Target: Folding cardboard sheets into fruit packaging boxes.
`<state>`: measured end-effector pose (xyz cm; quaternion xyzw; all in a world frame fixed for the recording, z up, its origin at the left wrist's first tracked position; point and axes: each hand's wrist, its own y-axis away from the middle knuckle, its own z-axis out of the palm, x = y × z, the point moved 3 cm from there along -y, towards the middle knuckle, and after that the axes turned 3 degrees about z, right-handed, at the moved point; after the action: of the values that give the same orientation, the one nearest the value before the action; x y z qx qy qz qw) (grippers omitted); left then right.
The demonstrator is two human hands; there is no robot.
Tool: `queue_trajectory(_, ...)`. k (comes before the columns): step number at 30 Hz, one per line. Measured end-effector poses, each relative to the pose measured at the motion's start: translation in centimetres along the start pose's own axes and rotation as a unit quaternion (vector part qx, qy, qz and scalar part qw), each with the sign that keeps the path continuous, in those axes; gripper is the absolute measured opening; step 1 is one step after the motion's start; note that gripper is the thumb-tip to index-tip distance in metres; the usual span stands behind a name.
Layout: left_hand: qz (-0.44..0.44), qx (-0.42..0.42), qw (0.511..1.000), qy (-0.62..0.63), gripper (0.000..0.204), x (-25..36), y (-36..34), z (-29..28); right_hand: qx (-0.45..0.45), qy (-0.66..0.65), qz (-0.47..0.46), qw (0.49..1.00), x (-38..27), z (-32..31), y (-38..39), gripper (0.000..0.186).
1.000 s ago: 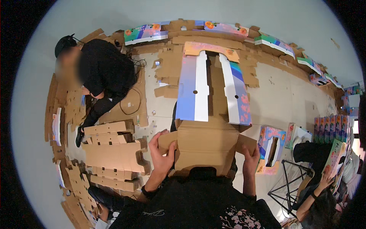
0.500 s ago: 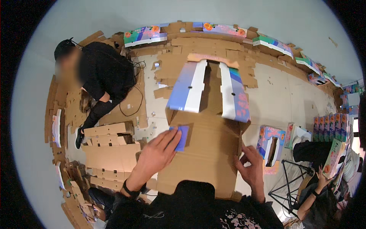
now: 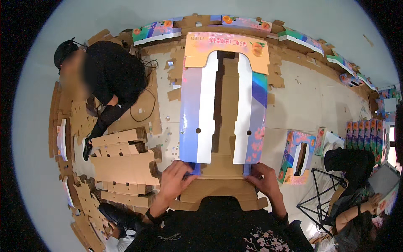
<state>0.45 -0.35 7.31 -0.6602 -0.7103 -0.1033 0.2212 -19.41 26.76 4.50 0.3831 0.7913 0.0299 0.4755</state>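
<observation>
Lying flat on the floor right in front of the person is a big printed cardboard box blank, brown inside facing up, colourful flaps folding inward. The left hand is pinching the near corner of the left flap, grip closed on it, and the right hand is clamping the right flap's corner the same way. A stack of brown cardboard sheets is sitting just to the left, and a folded colourful box is standing to the right. Another person in black is crouching further left.
</observation>
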Motion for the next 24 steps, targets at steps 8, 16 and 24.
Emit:
queue_trajectory(8,-0.279,0.143,0.87,0.38,0.128,-1.9,-0.8,0.3,0.037,-0.107,0.081,0.99,0.7,-0.3,-1.8,0.039)
queue_trajectory(16,-0.183,-0.014,0.943,0.277,0.108,-3.7,-6.5,-2.0,0.069,-0.249,0.086,0.962,-1.1,-1.9,-4.6,0.06)
queue_trajectory(24,-0.257,-0.005,0.938,0.232,0.079,-3.2,-5.2,-2.2,0.088,-0.095,0.075,0.989,-2.6,-4.2,-3.9,0.04)
